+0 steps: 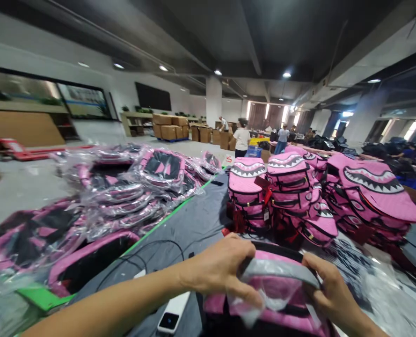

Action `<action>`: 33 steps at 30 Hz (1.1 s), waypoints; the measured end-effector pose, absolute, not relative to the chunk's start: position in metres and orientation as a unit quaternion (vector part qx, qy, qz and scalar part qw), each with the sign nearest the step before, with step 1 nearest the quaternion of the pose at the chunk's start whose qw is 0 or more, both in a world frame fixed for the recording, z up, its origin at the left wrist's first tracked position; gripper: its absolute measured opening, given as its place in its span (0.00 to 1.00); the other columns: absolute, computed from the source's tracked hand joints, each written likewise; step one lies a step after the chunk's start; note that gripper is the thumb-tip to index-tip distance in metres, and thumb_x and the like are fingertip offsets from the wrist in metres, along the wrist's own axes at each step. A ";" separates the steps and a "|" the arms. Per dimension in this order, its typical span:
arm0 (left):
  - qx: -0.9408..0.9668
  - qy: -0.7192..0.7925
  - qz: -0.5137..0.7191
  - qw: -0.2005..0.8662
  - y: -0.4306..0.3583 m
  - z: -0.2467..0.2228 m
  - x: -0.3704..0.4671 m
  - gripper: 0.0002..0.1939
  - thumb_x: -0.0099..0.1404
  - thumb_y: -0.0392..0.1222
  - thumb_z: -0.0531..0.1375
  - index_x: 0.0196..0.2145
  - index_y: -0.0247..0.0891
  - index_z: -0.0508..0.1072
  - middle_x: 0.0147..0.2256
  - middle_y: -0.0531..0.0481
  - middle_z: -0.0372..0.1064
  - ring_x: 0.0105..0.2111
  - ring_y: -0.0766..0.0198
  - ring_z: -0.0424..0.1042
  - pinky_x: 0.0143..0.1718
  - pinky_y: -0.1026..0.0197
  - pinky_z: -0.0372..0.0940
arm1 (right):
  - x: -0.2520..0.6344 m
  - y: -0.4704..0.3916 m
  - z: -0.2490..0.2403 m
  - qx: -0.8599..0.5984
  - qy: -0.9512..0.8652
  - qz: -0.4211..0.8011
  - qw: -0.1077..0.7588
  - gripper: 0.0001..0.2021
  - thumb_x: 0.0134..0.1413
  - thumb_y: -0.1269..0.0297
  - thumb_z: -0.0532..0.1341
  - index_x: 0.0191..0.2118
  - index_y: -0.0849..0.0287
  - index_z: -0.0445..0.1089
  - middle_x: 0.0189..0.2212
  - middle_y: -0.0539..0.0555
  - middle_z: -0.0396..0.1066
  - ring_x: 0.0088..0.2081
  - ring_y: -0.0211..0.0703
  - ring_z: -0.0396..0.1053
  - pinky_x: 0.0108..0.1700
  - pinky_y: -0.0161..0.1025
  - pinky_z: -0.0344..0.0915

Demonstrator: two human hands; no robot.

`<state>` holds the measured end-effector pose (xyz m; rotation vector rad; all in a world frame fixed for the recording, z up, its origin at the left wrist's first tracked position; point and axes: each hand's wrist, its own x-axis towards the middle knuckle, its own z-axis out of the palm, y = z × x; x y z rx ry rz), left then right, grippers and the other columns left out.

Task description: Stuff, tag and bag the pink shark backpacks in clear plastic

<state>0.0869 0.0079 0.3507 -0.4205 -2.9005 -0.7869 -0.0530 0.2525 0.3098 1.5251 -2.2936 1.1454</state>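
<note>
Directly below me a pink backpack (281, 255) with black trim stands on the grey-covered table, its lower part cut off by the frame. A greyish band, perhaps a wrapped handle (281, 270), arches over its top, with see-through plastic film (276, 292) hanging from it. My left hand (225, 269) grips the left end of that band, thumb pressed to the film. Curled round the right end is my right hand (329, 288). Both hands are slightly blurred, and some fingertips are hidden behind the backpack.
Bagged pink-and-black backpacks (123, 201) lie piled on the left beyond a green edge (172, 213). Stacked pink backpacks with toothed mouths (248, 192) stand ahead and right. A white device (174, 311), black cable (148, 243) and loose plastic (393, 295) lie nearby. People (242, 138) stand farther back.
</note>
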 end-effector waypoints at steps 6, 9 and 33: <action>-0.156 -0.932 -0.322 0.061 -0.004 0.336 0.091 0.23 0.57 0.56 0.70 0.28 0.39 0.62 0.26 0.62 0.59 0.27 0.69 0.57 0.44 0.61 0.55 | -0.055 0.258 0.318 0.562 -0.717 0.409 -0.056 0.19 0.45 0.45 0.70 0.31 0.54 0.68 0.25 0.48 0.70 0.26 0.43 0.67 0.24 0.35 0.65; -0.148 -0.951 -0.262 0.078 -0.003 0.330 0.092 0.16 0.57 0.42 0.68 0.31 0.41 0.62 0.28 0.61 0.61 0.28 0.68 0.59 0.43 0.62 0.58 | -0.064 0.272 0.311 0.586 -0.697 0.409 -0.059 0.21 0.45 0.42 0.72 0.35 0.53 0.72 0.28 0.49 0.73 0.26 0.45 0.70 0.25 0.36 0.70; -0.106 -0.953 -0.081 0.272 0.002 0.322 0.094 0.10 0.55 0.28 0.54 0.30 0.42 0.60 0.27 0.56 0.66 0.29 0.63 0.69 0.54 0.48 0.66 | -0.031 0.260 0.333 0.540 -0.765 0.343 -0.080 0.09 0.44 0.72 0.57 0.34 0.57 0.61 0.29 0.47 0.62 0.30 0.38 0.59 0.32 0.34 0.57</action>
